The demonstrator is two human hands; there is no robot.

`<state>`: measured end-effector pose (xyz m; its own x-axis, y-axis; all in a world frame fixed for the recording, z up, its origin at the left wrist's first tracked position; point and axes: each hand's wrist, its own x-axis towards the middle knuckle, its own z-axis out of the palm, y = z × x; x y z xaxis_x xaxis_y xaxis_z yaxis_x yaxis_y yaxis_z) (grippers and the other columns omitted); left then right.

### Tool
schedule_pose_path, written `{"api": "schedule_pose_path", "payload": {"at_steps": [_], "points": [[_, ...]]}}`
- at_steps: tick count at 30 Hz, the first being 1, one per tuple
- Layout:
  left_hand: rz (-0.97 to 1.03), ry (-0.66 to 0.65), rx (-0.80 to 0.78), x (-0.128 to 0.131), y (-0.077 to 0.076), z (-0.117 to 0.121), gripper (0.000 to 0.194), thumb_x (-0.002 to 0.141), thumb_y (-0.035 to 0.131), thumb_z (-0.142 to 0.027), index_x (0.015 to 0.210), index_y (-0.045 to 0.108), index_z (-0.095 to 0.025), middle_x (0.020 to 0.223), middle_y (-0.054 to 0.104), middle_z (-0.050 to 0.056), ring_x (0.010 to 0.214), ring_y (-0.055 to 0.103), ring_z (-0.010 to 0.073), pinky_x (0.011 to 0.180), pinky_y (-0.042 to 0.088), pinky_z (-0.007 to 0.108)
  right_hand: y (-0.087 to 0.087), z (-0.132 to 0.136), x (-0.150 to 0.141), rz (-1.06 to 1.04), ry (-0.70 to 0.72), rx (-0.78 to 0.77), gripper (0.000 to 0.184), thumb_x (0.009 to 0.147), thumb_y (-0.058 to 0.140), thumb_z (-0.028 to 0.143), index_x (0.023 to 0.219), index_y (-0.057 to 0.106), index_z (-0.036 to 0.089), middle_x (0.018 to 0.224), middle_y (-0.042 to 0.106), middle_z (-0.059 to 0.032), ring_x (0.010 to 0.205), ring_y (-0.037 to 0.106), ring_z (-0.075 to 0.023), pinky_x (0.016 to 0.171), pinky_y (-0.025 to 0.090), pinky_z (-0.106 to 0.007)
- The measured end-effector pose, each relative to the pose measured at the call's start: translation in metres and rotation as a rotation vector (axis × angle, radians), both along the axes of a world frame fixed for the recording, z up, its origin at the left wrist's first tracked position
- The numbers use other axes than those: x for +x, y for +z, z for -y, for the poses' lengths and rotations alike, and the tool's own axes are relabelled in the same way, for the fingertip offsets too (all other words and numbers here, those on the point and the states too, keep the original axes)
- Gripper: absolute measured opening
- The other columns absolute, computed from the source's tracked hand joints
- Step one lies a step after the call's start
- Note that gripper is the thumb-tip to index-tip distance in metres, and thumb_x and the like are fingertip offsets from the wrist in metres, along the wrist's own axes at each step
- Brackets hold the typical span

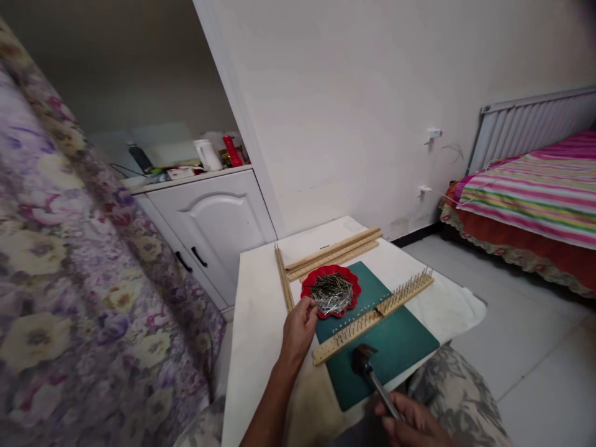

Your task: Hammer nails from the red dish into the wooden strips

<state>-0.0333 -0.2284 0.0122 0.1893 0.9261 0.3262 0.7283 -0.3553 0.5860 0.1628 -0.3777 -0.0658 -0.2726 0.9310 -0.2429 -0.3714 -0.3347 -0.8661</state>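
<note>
A claw hammer (pixel 365 363) is gripped by its handle in my right hand (pixel 410 419), its head low over a green cutting mat (pixel 410 354). My left hand (pixel 300 326) is at the left edge of a red scalloped bowl (pixel 356 285) full of loose nails (pixel 333 293). Its thumb and fingers are pinched together; whatever may be between them is too small to make out. A wooden strip (pixel 323 355) lies slantwise across the mat, with rows of nails standing up along most of it and bare holes at its near left end.
More wooden strips (pixel 335 253) lie at the table's far side, and another strip (pixel 283 279) left of the bowl. The white-covered table (pixel 254 323) stands by a wall and a white cabinet (pixel 214 217). A floral curtain (pixel 102 248) hangs at left; a bed (pixel 535 192) is at right.
</note>
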Motion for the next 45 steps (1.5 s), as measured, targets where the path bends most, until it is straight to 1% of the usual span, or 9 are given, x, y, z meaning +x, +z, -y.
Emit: {"api": "schedule_pose_path", "payload": {"at_steps": [5,7,10,18,24,31,33,37,45], "points": [[0.115,0.022,-0.04,-0.018,-0.024,0.039,0.024,0.084,0.04,-0.033,0.08,0.059,-0.018,0.075,0.058,0.001,0.067,0.053,0.0139,0.062,0.041,0.023,-0.002,0.005,-0.002,0.055,0.016,0.008,0.042,0.062,0.067,0.054,0.078,0.054,0.018,0.038,0.044,0.0104,0.03,0.027,-0.0028,0.032,0.012,-0.015],[0.086,0.015,-0.07,-0.018,-0.03,0.049,0.024,0.084,0.041,-0.032,0.08,0.061,-0.019,0.077,0.06,0.002,0.071,0.055,0.0151,0.066,0.042,0.024,-0.003,0.006,-0.002,0.068,0.033,-0.002,0.043,0.064,0.065,0.055,0.081,0.054,0.017,0.038,0.045,0.01,0.029,0.026,-0.0023,0.032,0.011,-0.015],[0.001,-0.006,-0.097,-0.014,-0.031,0.056,0.024,0.084,0.041,-0.029,0.078,0.063,-0.02,0.076,0.06,0.003,0.073,0.056,0.0157,0.069,0.043,0.025,-0.002,0.006,-0.004,0.075,0.048,0.003,0.043,0.065,0.064,0.055,0.082,0.054,0.017,0.036,0.045,0.0105,0.027,0.024,-0.0021,0.031,0.01,-0.015],[-0.201,0.015,-0.068,-0.004,-0.032,0.052,0.023,0.084,0.038,-0.021,0.077,0.06,-0.02,0.077,0.056,0.003,0.073,0.055,0.0149,0.068,0.04,0.024,0.003,0.007,-0.005,0.066,0.028,-0.009,0.04,0.064,0.066,0.054,0.077,0.053,0.018,0.037,0.045,0.0103,0.027,0.026,-0.0025,0.031,0.01,-0.016],[-0.301,0.005,-0.091,0.0,-0.034,0.046,0.02,0.085,0.04,-0.02,0.077,0.058,-0.02,0.079,0.055,0.002,0.075,0.055,0.0137,0.068,0.038,0.023,-0.001,0.005,-0.003,0.064,0.021,-0.012,0.04,0.064,0.066,0.054,0.076,0.052,0.019,0.039,0.043,0.0107,0.028,0.026,-0.0027,0.032,0.011,-0.016],[-0.529,-0.053,-0.102,0.007,-0.023,0.037,0.021,0.087,0.037,-0.019,0.076,0.055,-0.02,0.08,0.055,0.002,0.069,0.054,0.0126,0.06,0.034,0.022,-0.001,0.005,-0.005,0.021,0.038,-0.017,0.038,0.063,0.067,0.052,0.076,0.053,0.019,0.037,0.038,0.0124,0.029,0.026,-0.0032,0.034,0.014,-0.016],[-0.567,-0.075,-0.095,0.009,-0.019,0.034,0.02,0.086,0.039,-0.018,0.074,0.055,-0.019,0.08,0.055,0.002,0.066,0.054,0.0129,0.059,0.033,0.023,-0.002,0.005,-0.006,0.014,0.01,-0.021,0.037,0.063,0.068,0.05,0.075,0.054,0.019,0.039,0.036,0.0123,0.031,0.026,-0.0034,0.035,0.014,-0.016],[-0.506,-0.095,-0.074,0.011,-0.018,0.029,0.015,0.082,0.044,-0.016,0.072,0.055,-0.02,0.077,0.056,0.001,0.069,0.054,0.0133,0.06,0.032,0.023,-0.003,0.005,-0.005,-0.014,-0.015,-0.046,0.038,0.06,0.071,0.048,0.074,0.054,0.018,0.045,0.037,0.0113,0.036,0.028,-0.0034,0.037,0.017,-0.016],[-0.162,-0.045,-0.097,0.007,-0.032,0.028,0.01,0.076,0.052,-0.023,0.071,0.059,-0.02,0.072,0.055,-0.002,0.069,0.053,0.012,0.061,0.033,0.021,0.0,0.004,-0.005,-0.001,-0.009,-0.029,0.038,0.059,0.071,0.05,0.073,0.054,0.018,0.05,0.036,0.0101,0.039,0.027,-0.004,0.039,0.02,-0.016]]}}
